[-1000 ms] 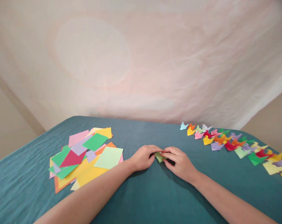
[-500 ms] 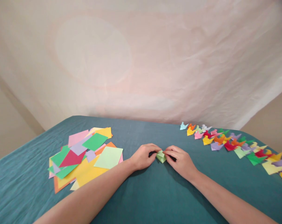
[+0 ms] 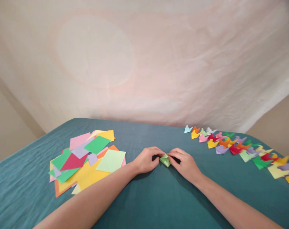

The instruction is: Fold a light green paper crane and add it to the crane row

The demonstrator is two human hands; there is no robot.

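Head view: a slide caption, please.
Left hand and right hand hold a folded light-green paper between loose coloured sheets and many paper birds on a teal cloth.

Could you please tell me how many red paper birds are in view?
3 red birds: one right of a pink bird, one right of a purple bird, one just behind a green bird. Overlapping birds may hide others.

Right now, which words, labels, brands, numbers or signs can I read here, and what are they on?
None: no writing shows on the light green folded paper, the loose colored sheets, the folded paper birds, the tablecloth or the backdrop.
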